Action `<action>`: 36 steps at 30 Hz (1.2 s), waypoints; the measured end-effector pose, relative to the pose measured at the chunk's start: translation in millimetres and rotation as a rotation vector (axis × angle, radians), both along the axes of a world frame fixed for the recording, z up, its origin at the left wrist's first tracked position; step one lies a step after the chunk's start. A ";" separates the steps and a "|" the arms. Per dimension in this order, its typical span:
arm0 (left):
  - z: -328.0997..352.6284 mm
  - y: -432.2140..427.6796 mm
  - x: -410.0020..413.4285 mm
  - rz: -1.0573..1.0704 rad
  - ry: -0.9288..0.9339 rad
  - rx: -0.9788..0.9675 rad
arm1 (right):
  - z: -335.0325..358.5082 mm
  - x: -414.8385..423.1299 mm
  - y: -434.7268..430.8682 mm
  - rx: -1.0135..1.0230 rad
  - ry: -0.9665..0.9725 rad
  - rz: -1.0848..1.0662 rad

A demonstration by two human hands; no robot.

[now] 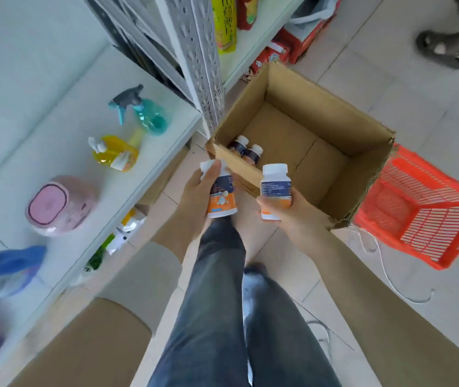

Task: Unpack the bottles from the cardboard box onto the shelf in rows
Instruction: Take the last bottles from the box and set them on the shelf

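Note:
My left hand [199, 194] grips a white-capped bottle [221, 198] with an orange and navy label, just in front of the cardboard box [362, 135]. My right hand [287, 216] holds a second bottle [275, 188] of the same kind upright by its base, over the box's near wall. Two more bottles [246, 152] stand in the box's near-left corner. The box sits open on the floor. The white shelf [63, 141] lies to my left.
On the shelf stand a teal spray bottle [144, 113], a yellow pouch [116, 152], a pink tub [60, 205] and blue packs [4, 269]. A red plastic basket [423, 213] touches the box's right side. A grey shelf post [197, 60] rises behind the box. Another person's sandalled foot [443, 48] is far right.

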State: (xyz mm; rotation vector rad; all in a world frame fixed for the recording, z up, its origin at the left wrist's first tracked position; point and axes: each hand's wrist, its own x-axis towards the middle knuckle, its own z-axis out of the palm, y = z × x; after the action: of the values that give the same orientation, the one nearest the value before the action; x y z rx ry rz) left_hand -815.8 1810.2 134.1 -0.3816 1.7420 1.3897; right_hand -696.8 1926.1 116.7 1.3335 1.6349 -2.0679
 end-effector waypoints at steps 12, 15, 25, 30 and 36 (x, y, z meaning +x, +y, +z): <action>80.8 -168.3 105.1 0.253 0.171 0.177 | 65.4 74.4 -139.5 -0.233 0.117 0.167; 98.7 -223.0 122.7 0.319 0.237 0.196 | 84.7 78.4 -185.2 -0.350 0.177 0.175; 185.1 -426.5 191.8 0.592 0.415 0.186 | 165.4 105.8 -380.5 -0.141 0.354 0.667; 251.6 -500.6 204.7 0.671 0.580 0.179 | 212.8 91.8 -449.8 -0.123 0.485 0.785; 318.8 -556.9 192.3 0.772 0.781 0.189 | 276.4 54.8 -504.7 -0.234 0.609 0.964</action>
State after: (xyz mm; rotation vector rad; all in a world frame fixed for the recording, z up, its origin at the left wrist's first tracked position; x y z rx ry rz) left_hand -623.5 1253.3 452.9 -0.4677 2.1419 2.4870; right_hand -642.0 1421.4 393.1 -0.2300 1.6425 -1.9504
